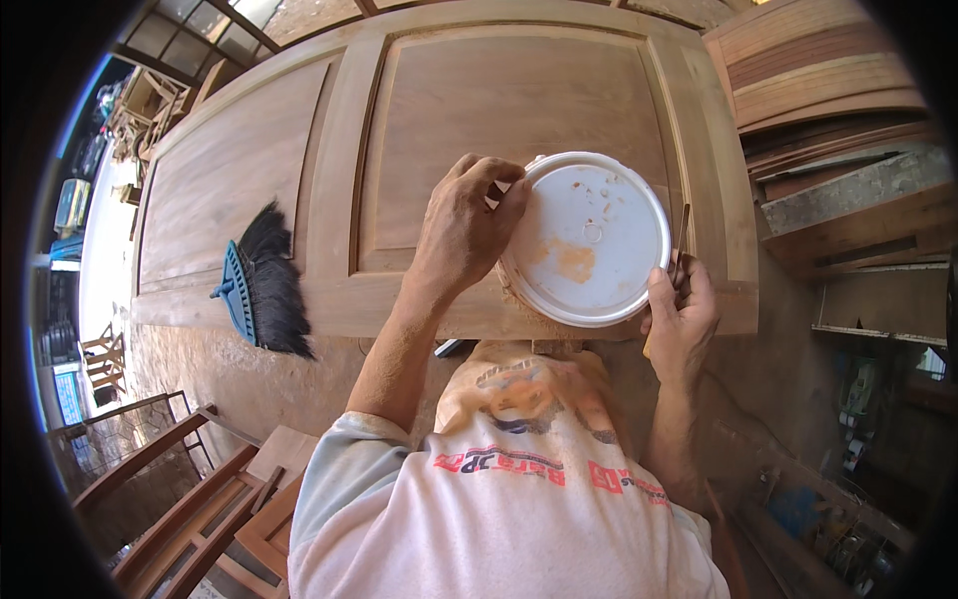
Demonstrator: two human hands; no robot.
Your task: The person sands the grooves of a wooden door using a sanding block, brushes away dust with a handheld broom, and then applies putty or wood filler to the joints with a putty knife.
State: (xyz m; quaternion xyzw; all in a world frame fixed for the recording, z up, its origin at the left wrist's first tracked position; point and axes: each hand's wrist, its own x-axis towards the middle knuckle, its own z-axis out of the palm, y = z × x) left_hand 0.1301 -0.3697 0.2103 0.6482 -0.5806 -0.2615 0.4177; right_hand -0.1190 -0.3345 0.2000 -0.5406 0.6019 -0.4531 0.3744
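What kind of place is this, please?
Probably a woodworking shop, partly open to daylight. An unfinished panelled wooden door lies flat as the work surface, stacked timber boards sit beside it, and a blue hand brush rests on the door.

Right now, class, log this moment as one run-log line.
left hand: grips lid edge | right hand: holds thin tool at lid rim | bucket on door | brush left
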